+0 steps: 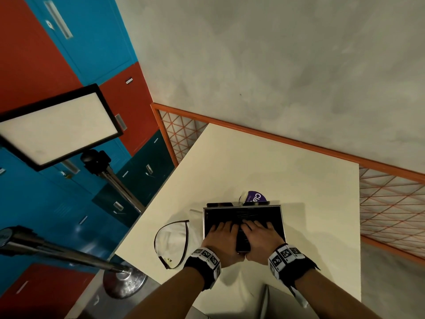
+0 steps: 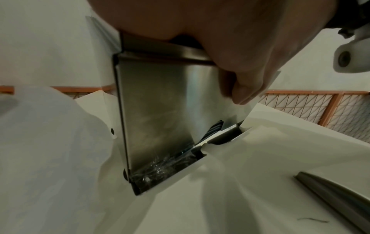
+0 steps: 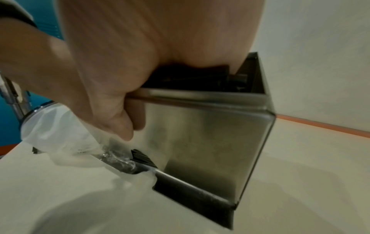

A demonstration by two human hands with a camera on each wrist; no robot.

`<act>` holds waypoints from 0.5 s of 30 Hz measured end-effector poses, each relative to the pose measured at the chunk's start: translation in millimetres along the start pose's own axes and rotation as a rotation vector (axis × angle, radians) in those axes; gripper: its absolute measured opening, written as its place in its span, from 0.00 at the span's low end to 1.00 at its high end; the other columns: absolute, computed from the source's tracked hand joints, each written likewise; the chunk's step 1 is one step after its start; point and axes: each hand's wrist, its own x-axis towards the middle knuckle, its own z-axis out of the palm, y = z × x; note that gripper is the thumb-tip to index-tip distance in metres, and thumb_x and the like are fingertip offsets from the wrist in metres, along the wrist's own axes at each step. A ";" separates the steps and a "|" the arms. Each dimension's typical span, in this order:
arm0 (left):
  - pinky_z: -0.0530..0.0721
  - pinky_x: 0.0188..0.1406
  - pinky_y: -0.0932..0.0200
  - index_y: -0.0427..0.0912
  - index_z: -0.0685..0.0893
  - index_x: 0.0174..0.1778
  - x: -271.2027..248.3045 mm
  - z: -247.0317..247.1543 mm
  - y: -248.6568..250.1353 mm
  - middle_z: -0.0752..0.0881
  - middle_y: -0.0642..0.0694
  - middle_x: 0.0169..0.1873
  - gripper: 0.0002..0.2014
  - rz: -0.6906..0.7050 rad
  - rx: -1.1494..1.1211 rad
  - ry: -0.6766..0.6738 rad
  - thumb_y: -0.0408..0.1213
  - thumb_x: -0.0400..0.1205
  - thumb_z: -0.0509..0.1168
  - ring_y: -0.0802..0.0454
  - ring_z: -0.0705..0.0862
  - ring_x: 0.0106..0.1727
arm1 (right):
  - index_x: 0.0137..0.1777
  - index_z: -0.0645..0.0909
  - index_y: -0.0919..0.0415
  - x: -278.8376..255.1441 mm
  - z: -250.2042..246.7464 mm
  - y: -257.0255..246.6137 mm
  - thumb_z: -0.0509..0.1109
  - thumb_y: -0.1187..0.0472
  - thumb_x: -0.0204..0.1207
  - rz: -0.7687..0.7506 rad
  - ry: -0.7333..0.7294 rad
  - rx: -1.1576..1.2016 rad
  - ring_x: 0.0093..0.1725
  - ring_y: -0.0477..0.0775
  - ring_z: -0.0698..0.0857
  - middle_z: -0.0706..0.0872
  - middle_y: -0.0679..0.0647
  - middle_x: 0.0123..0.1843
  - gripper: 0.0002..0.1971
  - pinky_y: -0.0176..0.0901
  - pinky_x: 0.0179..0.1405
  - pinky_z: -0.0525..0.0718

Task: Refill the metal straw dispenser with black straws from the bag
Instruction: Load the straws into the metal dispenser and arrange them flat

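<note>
Both hands reach into the open top of the metal straw dispenser (image 1: 243, 226), side by side. The left hand (image 1: 220, 238) lies with fingers spread flat on the black straws (image 1: 253, 217) inside, and its thumb (image 2: 246, 90) hangs down over the near wall outside; the grip is wide and presses rather than clasps. The right hand (image 1: 261, 238) does the same on its side, fingers laid over the straws, thumb (image 3: 120, 123) down the outer front wall, the palm heel across the rim.

The dispenser is a box of brushed steel with flat walls, sharp folded corners and a thin bright rim. It stands on the bench (image 1: 287, 171) near the front edge. At its foot a low tray opens along the front, where a few ridged black straw ends (image 2: 214, 128) show, along with some crinkled clear film (image 2: 160, 167).

Just left of the box lies the bag (image 1: 172, 240), thin, limp whitish plastic with a dark band round its mouth, slack on the smooth cream bench top. Behind the box a round purple lid (image 1: 256, 196) with white letters peeks out. An orange-framed wire mesh fence (image 1: 391, 199) runs along the far edges of the bench.
</note>
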 end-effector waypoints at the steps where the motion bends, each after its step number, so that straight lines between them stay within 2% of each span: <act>1: 0.74 0.72 0.43 0.46 0.70 0.77 0.1 -0.5 0.1 0.78 0.45 0.70 0.43 -0.001 0.000 -0.002 0.65 0.67 0.66 0.42 0.78 0.70 | 0.76 0.66 0.51 -1.0 0.6 -0.4 0.67 0.43 0.62 -0.002 0.021 -0.007 0.73 0.56 0.71 0.70 0.50 0.77 0.40 0.61 0.67 0.69; 4: 0.74 0.71 0.44 0.47 0.71 0.75 -1.6 0.7 1.4 0.79 0.46 0.69 0.41 -0.002 0.002 0.005 0.64 0.67 0.66 0.43 0.77 0.69 | 0.66 0.76 0.52 -5.9 3.3 -2.1 0.70 0.44 0.54 0.004 0.056 -0.020 0.62 0.58 0.78 0.76 0.53 0.64 0.36 0.59 0.56 0.77; 6: 0.77 0.68 0.43 0.46 0.74 0.71 -3.3 1.5 2.1 0.79 0.46 0.66 0.38 0.005 0.014 0.024 0.64 0.67 0.65 0.44 0.78 0.67 | 0.61 0.79 0.52 -9.1 6.3 -2.0 0.72 0.45 0.50 0.000 0.102 -0.017 0.56 0.58 0.80 0.78 0.53 0.58 0.35 0.57 0.50 0.80; 10: 0.77 0.66 0.42 0.46 0.75 0.67 -5.9 2.2 2.3 0.78 0.47 0.64 0.35 0.022 0.045 0.038 0.63 0.68 0.64 0.44 0.77 0.65 | 0.56 0.81 0.52 -13.3 6.9 -2.3 0.74 0.46 0.48 -0.024 0.167 -0.017 0.53 0.57 0.80 0.80 0.52 0.55 0.32 0.56 0.46 0.81; 15: 0.76 0.65 0.40 0.46 0.75 0.65 -8.1 0.4 1.9 0.76 0.47 0.63 0.33 0.031 0.062 0.061 0.63 0.68 0.64 0.44 0.74 0.65 | 0.53 0.81 0.51 -14.6 4.9 -3.6 0.75 0.47 0.48 -0.023 0.168 -0.013 0.50 0.56 0.81 0.82 0.50 0.52 0.28 0.57 0.45 0.81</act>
